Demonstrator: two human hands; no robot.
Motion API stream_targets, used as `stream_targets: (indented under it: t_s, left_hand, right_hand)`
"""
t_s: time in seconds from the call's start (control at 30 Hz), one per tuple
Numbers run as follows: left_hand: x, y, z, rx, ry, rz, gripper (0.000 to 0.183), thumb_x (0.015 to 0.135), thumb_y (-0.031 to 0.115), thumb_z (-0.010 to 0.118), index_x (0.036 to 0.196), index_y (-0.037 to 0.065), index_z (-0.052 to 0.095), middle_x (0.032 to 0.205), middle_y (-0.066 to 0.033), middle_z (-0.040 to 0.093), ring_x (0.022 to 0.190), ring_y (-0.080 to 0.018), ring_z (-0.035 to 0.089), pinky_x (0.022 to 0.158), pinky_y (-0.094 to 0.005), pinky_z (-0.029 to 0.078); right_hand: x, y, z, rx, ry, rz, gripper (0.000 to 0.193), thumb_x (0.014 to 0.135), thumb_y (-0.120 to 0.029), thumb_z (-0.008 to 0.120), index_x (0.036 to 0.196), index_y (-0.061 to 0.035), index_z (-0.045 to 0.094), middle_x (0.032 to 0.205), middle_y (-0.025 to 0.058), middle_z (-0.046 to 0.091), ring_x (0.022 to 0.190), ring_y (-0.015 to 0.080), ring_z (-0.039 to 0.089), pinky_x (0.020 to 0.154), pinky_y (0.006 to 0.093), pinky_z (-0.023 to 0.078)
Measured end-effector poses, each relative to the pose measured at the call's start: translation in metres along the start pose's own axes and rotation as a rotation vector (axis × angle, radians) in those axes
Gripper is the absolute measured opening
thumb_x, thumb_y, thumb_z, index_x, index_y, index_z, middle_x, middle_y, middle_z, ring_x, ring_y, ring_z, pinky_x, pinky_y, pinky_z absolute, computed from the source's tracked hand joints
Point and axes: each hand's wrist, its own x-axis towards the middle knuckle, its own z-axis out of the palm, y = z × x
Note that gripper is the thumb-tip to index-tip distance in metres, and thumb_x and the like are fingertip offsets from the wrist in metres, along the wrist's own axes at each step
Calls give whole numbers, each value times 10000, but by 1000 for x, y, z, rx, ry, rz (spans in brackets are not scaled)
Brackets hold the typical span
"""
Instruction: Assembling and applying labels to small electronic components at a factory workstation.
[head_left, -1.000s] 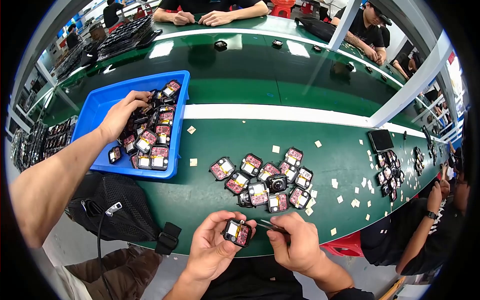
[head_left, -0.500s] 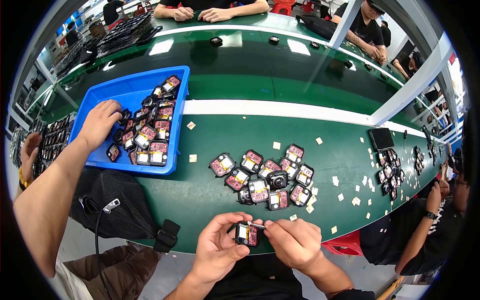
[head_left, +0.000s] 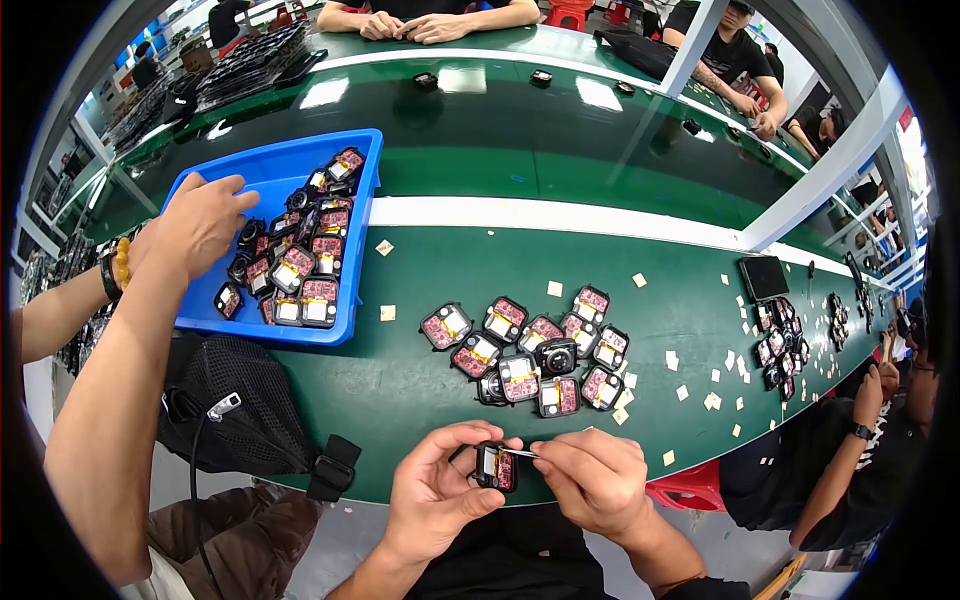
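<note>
Nearest to the body, the left hand (head_left: 435,500) held a small black gadget (head_left: 496,467) just over the near edge of the bench (head_left: 440,265). Its fingers were closed around the case, with the thumb at the lower edge, and the red circuit board faced upward, uncovered. The right hand (head_left: 595,480) had its fingers pinched together on a pair of tweezers (head_left: 522,453), whose tip was at the upper part of the gadget; whether it gripped anything there could not be told.

The gadget looked light and its case stiff, perhaps a little slippery. The bare board seemed the fragile part, so the better hold was by the outer rim of the case, with fingers kept away from the board.

Farther on, a loose group of similar gadgets (head_left: 518,380) lay on the bench, most with their boards up, and small pale squares (head_left: 672,358) were scattered to the right. At the left, beyond a black mesh bag (head_left: 240,400), stood a blue bin (head_left: 366,215) with more gadgets inside, and a co-worker's hand (head_left: 205,222) was above it. Behind the white strip ran a dark green belt (head_left: 450,130) with a few gadgets on it.
</note>
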Motion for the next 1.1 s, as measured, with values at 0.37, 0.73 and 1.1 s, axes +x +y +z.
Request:
stream_targets:
  t_s: [0.37,0.73,1.1]
  left_hand:
    - [-2,4,1,10,4,-24,586,848,-16,824,1353,-49,528,1389,-159,532,1299,-303,591,1070,-392,528]
    - [-1,11,6,121,86,-55,625,830,190,883,1312,-51,565,1319,-183,565,1240,-269,602,1092,-490,524]
    - [-4,6,9,103,112,3,592,825,44,856,1326,-61,559,1355,-190,562,1227,-321,641,1041,-422,559]
  right_hand:
    - [3,-1,-3,-7,-32,-11,214,754,-32,824,950,-48,742,816,41,685,619,192,655,513,315,515]
    - [2,1,-3,10,-46,-31,242,742,-27,821,969,-45,738,820,35,688,611,182,650,509,305,506]
    - [-8,-7,10,-200,31,-110,249,736,-1,812,973,-33,741,824,55,678,556,189,592,491,310,474]
